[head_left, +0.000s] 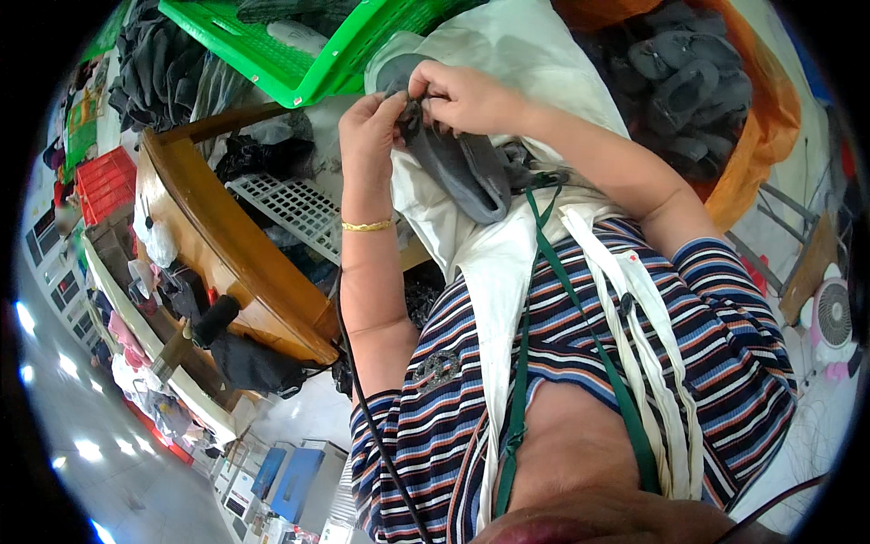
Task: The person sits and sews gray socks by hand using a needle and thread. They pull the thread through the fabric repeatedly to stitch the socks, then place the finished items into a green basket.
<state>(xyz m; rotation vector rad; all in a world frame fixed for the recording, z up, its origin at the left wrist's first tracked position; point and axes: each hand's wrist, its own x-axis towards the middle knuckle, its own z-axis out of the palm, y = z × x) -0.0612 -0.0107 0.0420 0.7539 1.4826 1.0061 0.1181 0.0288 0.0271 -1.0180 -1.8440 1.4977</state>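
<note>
A dark grey cloth piece shaped like a slipper or sock [460, 172] lies over the white cloth [539, 63] across my lap. My left hand [370, 129], with a gold bracelet at its wrist, pinches the piece near its far end. Close beside it, my right hand [469, 98] has its thumb and fingers pressed together on the same spot. What exactly sits between the fingertips is too small to make out. The near end of the piece hangs toward my body, where a dark bunched bit of cloth [518, 163] lies next to it.
A green plastic basket [313, 82] stands beyond my hands. At the right, an orange bag [770, 109] holds several similar dark grey pieces [684, 86]. A wooden-edged table [231, 245] and a white perforated tray [288, 213] are at the left. A fan [829, 313] stands far right.
</note>
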